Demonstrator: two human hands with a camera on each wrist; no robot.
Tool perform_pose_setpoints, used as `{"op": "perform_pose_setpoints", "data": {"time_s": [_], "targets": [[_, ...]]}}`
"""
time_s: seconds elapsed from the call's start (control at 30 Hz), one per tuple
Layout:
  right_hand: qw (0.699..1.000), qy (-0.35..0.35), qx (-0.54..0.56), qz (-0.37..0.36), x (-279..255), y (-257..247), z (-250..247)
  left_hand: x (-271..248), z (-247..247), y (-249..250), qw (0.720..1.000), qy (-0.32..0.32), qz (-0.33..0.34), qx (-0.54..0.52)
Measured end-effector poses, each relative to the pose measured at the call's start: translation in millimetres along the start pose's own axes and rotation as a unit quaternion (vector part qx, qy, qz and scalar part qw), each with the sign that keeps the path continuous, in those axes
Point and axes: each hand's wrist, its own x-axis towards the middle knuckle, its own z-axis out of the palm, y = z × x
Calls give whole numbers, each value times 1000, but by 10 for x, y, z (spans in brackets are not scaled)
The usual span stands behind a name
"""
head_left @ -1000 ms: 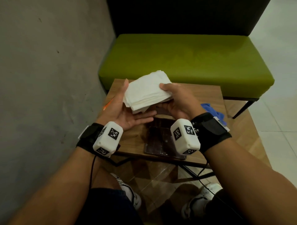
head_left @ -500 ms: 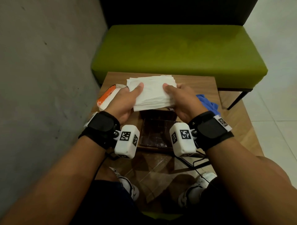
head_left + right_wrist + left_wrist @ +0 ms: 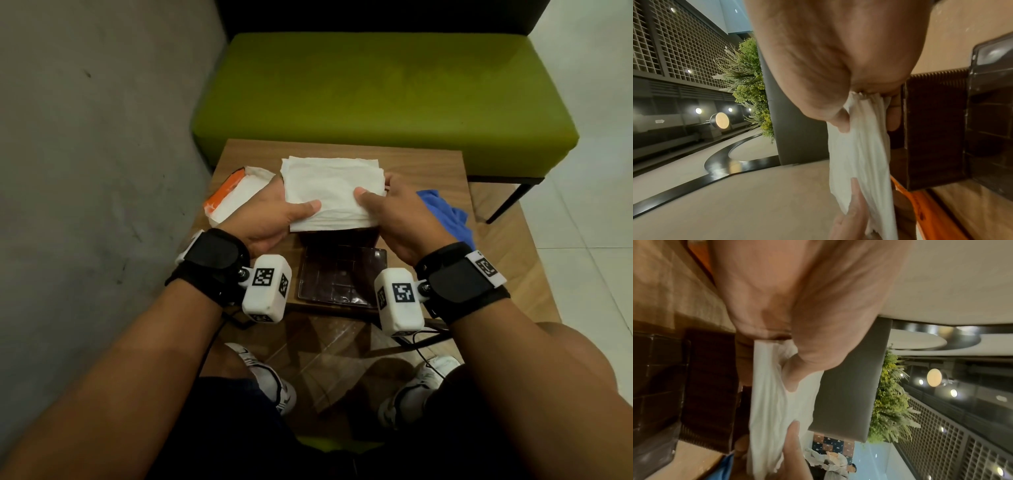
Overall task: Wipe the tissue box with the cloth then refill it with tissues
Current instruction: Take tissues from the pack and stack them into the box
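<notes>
Left hand (image 3: 270, 219) and right hand (image 3: 397, 219) pinch opposite short ends of the white rectangular tissue stack (image 3: 330, 195) at frame centre, thumbs on top. The dark brown ribbed tissue box (image 3: 339, 236) lies directly below it, equally near both hands.

The left hand (image 3: 270, 214), a second ago open palm-up beneath the white stack of paper tissues (image 3: 331, 195), now grips its left edge thumb on top, and the stack lies flatter above the dark brown tissue box (image 3: 342, 275).
</notes>
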Motion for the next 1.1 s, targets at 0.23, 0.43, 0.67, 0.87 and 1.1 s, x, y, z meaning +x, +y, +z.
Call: {"op": "perform_pose_setpoints", "data": {"time_s": [0.23, 0.43, 0.67, 0.87, 1.1], "targets": [[998, 62, 8, -10, 69, 74, -68, -126, 74, -46, 991, 44, 98, 81], [997, 62, -24, -28, 70, 60, -92, -142, 67, 19, 986, 43, 151, 64], [996, 33, -58, -58, 52, 80, -184, -17, -21, -7, 990, 54, 112, 69], [993, -80, -55, -66, 53, -40, -400, 18, -37, -11, 995, 40, 82, 47], [993, -111, -10, -25, 69, -104, -412, 7, -23, -9, 993, 25, 94, 71]]}}
